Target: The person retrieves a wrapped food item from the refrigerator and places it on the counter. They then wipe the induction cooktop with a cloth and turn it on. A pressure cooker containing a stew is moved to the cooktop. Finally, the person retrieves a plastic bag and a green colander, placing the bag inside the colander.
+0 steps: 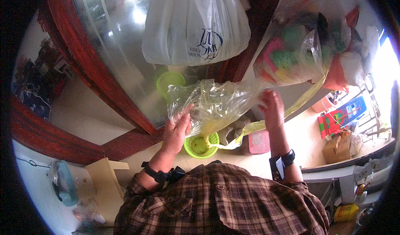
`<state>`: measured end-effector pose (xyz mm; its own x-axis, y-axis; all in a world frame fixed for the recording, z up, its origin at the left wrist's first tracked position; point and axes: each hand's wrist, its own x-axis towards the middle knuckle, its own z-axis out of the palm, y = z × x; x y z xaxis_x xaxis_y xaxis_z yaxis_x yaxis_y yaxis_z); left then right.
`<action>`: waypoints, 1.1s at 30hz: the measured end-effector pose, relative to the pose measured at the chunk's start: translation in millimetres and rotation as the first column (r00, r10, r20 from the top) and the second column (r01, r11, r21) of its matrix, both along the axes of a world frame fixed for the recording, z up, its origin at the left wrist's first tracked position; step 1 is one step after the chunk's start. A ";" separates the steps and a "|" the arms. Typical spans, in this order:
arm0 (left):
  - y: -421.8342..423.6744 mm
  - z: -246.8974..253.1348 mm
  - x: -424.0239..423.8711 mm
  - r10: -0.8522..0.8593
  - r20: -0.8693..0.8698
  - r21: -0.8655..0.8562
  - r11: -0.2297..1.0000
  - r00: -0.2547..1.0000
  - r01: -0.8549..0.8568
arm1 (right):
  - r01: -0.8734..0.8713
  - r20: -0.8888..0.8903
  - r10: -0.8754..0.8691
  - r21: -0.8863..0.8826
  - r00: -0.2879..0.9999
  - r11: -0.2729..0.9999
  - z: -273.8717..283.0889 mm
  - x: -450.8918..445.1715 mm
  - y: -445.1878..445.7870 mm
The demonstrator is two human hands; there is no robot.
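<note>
My left hand (178, 132) grips the left edge of a clear plastic bag (218, 100) stretched out in front of me. At the bag's right end is my right hand (272, 108), its fingers blurred; whether they hold the plastic, I cannot tell. A yellowish plastic strip (253, 127) runs from the lime-green basket (201, 156) below, past my right wrist, up to the hanging bags at the right. The round basket stands low, beneath the clear bag. Above hangs a full white plastic bag (175, 32) with dark printing.
Clear bags with colourful contents (284, 57) hang at the upper right. A glass panel (131, 63) in a red-brown wooden frame (93, 79) stands ahead. A pink container (258, 143) is near the basket. Cardboard boxes (336, 149) lie at the right, a wooden stand (103, 188) at the lower left.
</note>
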<state>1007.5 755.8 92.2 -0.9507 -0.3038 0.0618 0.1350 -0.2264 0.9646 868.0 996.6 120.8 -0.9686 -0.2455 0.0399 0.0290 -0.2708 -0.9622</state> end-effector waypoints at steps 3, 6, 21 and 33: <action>9.7 -8.0 -0.9 -0.012 -0.047 -0.112 0.994 0.999 0.007 | -0.397 -0.023 0.411 0.217 0.911 0.892 -5.6 30.1 -27.2; 16.8 -2.2 6.3 -0.077 -0.001 -0.048 0.996 0.997 0.077 | -0.541 0.029 0.557 0.286 0.830 0.791 -26.0 45.9 -58.0; -29.4 21.8 20.4 0.175 -0.119 0.438 0.893 0.977 -0.107 | -0.196 -0.124 0.290 0.486 0.949 0.852 -50.5 -31.4 -17.8; -30.6 32.3 26.8 0.208 -0.248 0.509 0.859 0.946 -0.056 | -0.806 0.165 0.927 0.560 0.336 0.193 -68.1 75.0 -133.0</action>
